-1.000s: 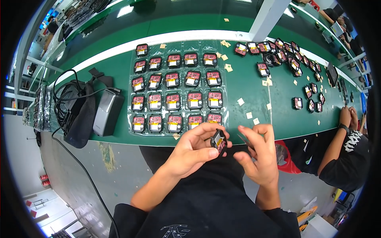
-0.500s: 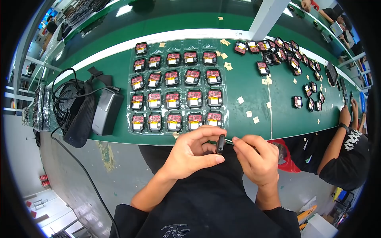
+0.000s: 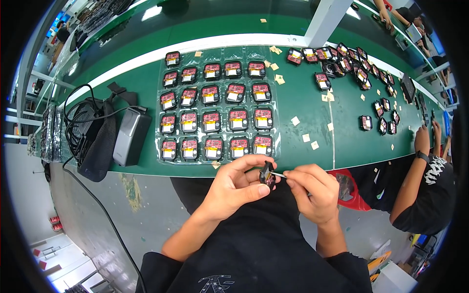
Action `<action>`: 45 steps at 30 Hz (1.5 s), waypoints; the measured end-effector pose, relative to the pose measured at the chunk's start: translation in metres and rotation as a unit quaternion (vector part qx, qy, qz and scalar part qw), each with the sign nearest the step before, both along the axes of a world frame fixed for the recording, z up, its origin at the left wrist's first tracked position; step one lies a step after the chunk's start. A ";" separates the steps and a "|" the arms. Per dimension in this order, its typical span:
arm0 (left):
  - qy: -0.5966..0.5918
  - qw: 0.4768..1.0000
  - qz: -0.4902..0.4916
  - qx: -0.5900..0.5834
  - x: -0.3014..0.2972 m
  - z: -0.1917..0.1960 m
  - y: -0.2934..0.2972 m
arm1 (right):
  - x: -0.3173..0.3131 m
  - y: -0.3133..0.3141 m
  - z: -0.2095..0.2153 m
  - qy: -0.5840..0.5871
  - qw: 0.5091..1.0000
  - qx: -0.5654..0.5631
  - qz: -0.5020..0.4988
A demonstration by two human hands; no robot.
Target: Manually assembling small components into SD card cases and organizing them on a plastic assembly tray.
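Note:
Near the table's front edge, my left hand [image 3: 231, 188] grips a small black device housing [image 3: 267, 177] by its edges, tilted so that part of its inside shows. My right hand [image 3: 315, 193] is closed round a thin silver pointed tool [image 3: 279, 175], whose tip reaches the housing's opening. Most of the tool is hidden in the fingers, so its exact kind does not show. Just beyond my hands lies a clear plastic tray [image 3: 225, 100] with rows of similar black housings [image 3: 211, 121], each showing a red board and a white-and-yellow part.
More housings [image 3: 346, 65] lie loose at the right, among small pale paper squares [image 3: 306, 137]. A grey box [image 3: 131, 136] and a black mesh bag with cables [image 3: 95, 141] stand at the left. At the far right, a co-worker's arm [image 3: 411, 176] reaches over the table.
The housing in my left hand has turned from edge-on, so its inside now shows. The tool's tip is now at its opening, and my right hand has shifted slightly left.

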State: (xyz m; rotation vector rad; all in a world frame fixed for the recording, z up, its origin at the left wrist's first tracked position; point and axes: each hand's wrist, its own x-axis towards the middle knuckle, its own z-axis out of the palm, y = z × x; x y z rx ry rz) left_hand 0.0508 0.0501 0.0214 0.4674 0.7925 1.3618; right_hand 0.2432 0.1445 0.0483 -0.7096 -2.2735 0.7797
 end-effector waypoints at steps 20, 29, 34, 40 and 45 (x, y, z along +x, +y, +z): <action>0.021 0.998 0.061 -0.014 0.020 -0.002 -0.001 | -0.008 -0.018 -0.017 0.057 0.994 -0.043 -0.088; -0.050 0.996 0.057 -0.046 0.034 -0.004 -0.006 | -0.008 -0.016 -0.016 0.066 0.988 -0.076 -0.116; -0.007 0.997 0.075 -0.018 0.032 -0.004 -0.008 | -0.004 -0.013 -0.010 0.036 0.996 -0.040 -0.076; 0.039 0.997 0.070 0.012 0.024 0.001 -0.006 | 0.003 -0.004 -0.006 -0.008 0.998 0.041 -0.038; 0.123 0.990 0.031 0.059 0.014 -0.002 -0.008 | 0.008 0.006 0.002 -0.052 0.993 0.104 0.014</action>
